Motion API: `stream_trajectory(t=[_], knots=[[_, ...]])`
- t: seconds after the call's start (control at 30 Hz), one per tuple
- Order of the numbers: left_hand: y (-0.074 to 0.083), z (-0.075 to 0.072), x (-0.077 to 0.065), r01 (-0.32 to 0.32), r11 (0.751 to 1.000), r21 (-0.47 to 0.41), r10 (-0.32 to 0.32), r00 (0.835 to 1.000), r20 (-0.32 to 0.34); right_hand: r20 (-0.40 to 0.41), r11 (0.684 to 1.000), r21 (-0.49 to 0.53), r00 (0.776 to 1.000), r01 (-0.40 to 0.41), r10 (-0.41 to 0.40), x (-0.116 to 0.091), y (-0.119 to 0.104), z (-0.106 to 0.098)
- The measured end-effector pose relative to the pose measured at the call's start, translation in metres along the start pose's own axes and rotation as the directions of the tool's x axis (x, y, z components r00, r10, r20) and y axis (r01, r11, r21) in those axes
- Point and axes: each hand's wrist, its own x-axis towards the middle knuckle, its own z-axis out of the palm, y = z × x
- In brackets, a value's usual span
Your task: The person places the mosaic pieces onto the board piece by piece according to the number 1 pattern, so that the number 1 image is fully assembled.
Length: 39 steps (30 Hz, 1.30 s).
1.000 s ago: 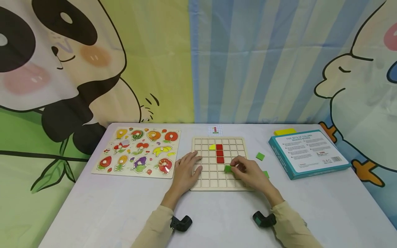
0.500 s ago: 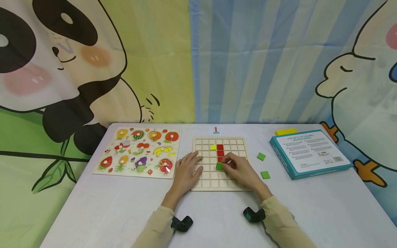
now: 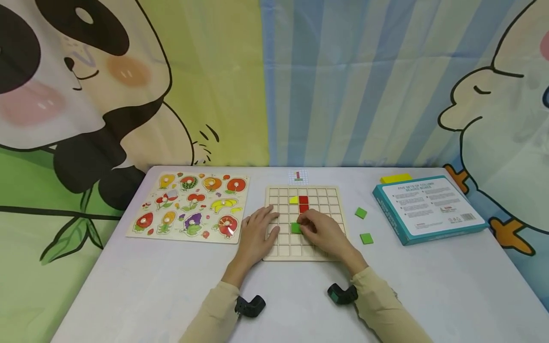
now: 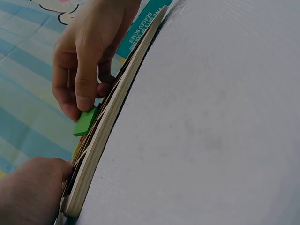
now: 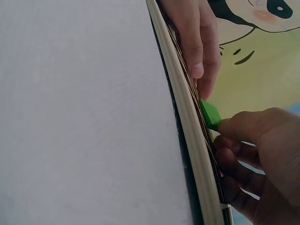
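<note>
The green tile [image 3: 296,228] is in your right hand [image 3: 324,232], pinched at one edge by the thumb and fingers, and it sits over the middle of the grid board [image 3: 283,251], below the coloured column. Both wrist views show it tilted to the board's surface; you cannot tell from them whether its lower edge touches the wood. Your left hand [image 3: 257,233] lies at the left edge of the grid board, fingers extended side by side with the thumb set apart from them. On the board, toward the far side, you have red tiles [image 3: 303,204] in a column, two in plain sight, the part below hidden by your right hand, and a small yellow piece [image 3: 293,200] just left of the top one. Two loose green tiles [image 3: 363,226] lie on the worktop [image 3: 171,286] to the right of the board. Farther right is a teal box [image 3: 431,207], with a yellow object [image 3: 396,178] beyond it. The fruit puzzle [image 3: 206,200] lies to the left, near your left hand, and a small pattern card [image 3: 298,176] is just beyond the grid board.
</note>
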Motion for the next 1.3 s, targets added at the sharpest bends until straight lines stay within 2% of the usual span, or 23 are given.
stream_trajectory(t=[0.33,0.5,0.7,1.1,1.3], knots=[[0.002,-0.003,0.003,0.003,1.0,0.0,-0.003,1.0,0.01,0.03,0.994,-0.097,0.998,0.054,-0.051,-0.007,-0.007,0.0],[0.003,-0.006,0.007,0.004,1.0,-0.011,-0.004,1.0,0.017,0.069,0.997,-0.064,0.997,0.052,-0.047,-0.008,-0.008,-0.008],[0.001,-0.004,0.005,0.014,1.0,-0.013,-0.013,1.0,0.026,0.143,0.999,-0.015,0.989,0.052,-0.049,-0.015,-0.004,-0.017],[-0.001,-0.001,0.0,0.006,1.0,-0.024,-0.005,1.0,0.015,0.144,0.999,0.049,0.99,-0.004,-0.003,-0.027,0.017,-0.052],[-0.002,-0.001,0.002,-0.017,1.0,-0.017,0.017,1.0,0.0,0.208,0.994,0.064,0.975,-0.09,0.075,-0.032,0.027,-0.069]])
